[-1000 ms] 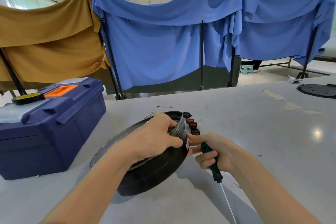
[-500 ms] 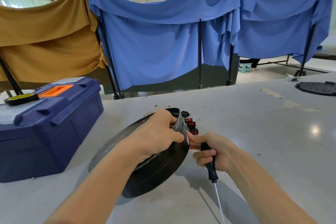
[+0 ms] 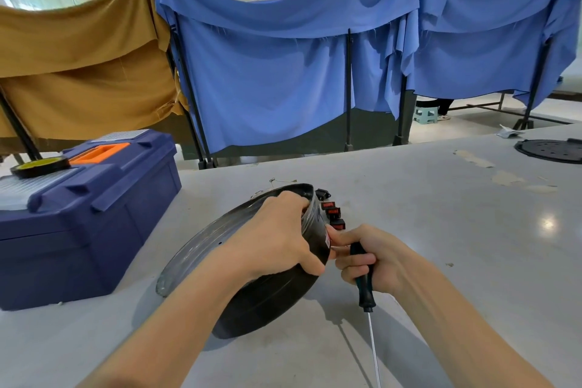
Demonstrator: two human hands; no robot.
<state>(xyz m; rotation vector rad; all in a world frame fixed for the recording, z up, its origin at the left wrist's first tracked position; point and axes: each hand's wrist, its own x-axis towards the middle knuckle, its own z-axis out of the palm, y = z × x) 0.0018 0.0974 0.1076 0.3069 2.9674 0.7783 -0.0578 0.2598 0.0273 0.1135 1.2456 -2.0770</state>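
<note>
A round black appliance body [image 3: 267, 299] with a shiny metal rim stands tilted on the grey table [image 3: 441, 230]. My left hand [image 3: 277, 236] grips its upper edge, fingers curled over the rim. My right hand [image 3: 374, 258] holds a screwdriver [image 3: 363, 283] with a dark green handle, its thin shaft pointing down toward me, while the thumb and forefinger touch the body's side near a small label. Three red switches [image 3: 332, 214] show on the body just beyond my hands.
A dark blue toolbox [image 3: 94, 214] with an orange handle stands at the left, a black and yellow tape roll [image 3: 41, 166] on its lid. A black perforated disc [image 3: 551, 150] lies at the far right. Blue and mustard cloths hang on frames behind the table.
Both hands and the black body have stayed nearly in place. The screwdriver in my right hand has swung slightly more upright.
</note>
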